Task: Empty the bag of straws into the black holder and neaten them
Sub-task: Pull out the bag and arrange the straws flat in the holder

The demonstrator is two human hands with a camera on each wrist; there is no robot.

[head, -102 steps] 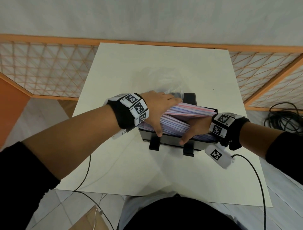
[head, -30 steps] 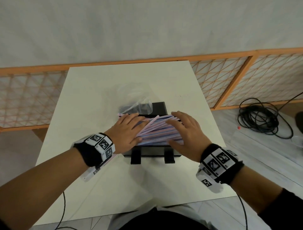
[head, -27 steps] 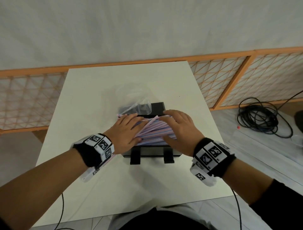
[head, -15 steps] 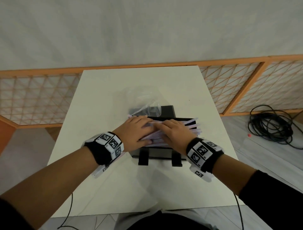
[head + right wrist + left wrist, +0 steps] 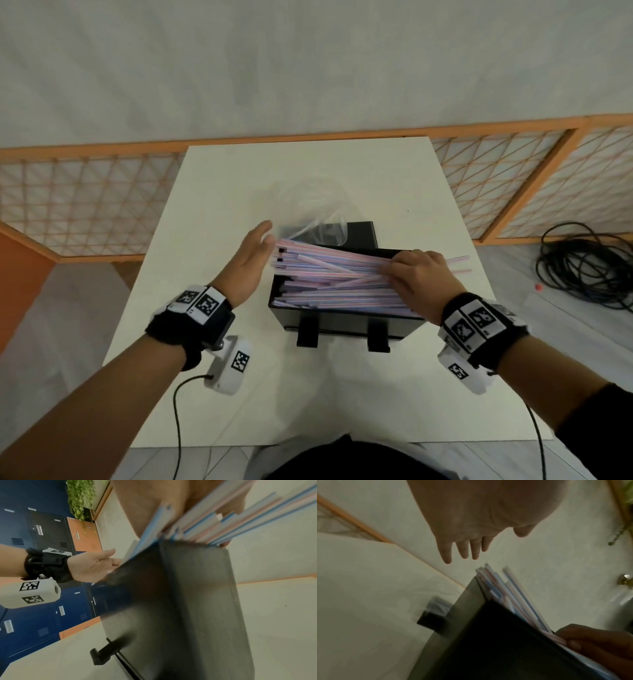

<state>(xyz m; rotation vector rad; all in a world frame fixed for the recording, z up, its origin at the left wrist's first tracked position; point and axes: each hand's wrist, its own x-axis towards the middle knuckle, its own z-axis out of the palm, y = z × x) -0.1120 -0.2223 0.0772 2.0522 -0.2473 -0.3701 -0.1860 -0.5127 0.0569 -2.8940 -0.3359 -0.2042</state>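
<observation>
A black holder (image 5: 342, 320) stands mid-table on two feet, filled with pink and blue striped straws (image 5: 329, 274) lying crosswise. Their left ends stick up over the holder's left wall, and a few poke out to the right. My left hand (image 5: 253, 253) is flat with straight fingers (image 5: 462, 550), palm facing the left straw ends and close to them. My right hand (image 5: 418, 277) curls over the right end of the bundle, thumb under it (image 5: 573, 644). The straws (image 5: 223, 520) fan over the holder's rim (image 5: 192, 545). The clear, empty bag (image 5: 308, 212) lies behind the holder.
The white table (image 5: 308, 394) has bare surface in front of and beside the holder. A black flat piece (image 5: 359, 231) sits behind the holder, under the bag. An orange lattice fence (image 5: 85, 205) surrounds the table. A black cable coil (image 5: 582, 267) lies on the floor at right.
Both hands lay on top of the straws before. My left hand has come off to the left end, palm flat. My right hand has slid to the right end and grips the bundle.
</observation>
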